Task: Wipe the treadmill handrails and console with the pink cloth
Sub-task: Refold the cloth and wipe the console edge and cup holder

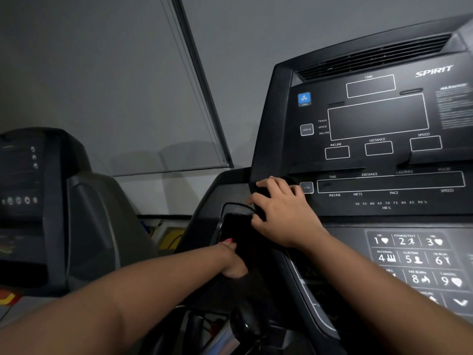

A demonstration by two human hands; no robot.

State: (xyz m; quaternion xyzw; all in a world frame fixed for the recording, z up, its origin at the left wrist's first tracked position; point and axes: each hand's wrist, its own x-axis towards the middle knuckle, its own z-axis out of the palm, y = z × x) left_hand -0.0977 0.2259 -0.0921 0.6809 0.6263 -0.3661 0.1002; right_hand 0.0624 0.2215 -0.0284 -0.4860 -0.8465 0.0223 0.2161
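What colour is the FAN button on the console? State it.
Blue, with a white fan icon: the FAN button, in the head view.

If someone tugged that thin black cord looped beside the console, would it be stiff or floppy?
Probably floppy: the cord bends in a loose loop. Likely light, being so thin. It may snag, since it runs up to the right hand by the console.

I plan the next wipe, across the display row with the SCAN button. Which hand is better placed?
Probably right. The right hand lies beside the SCAN button; the left hand grips a dark part lower down.
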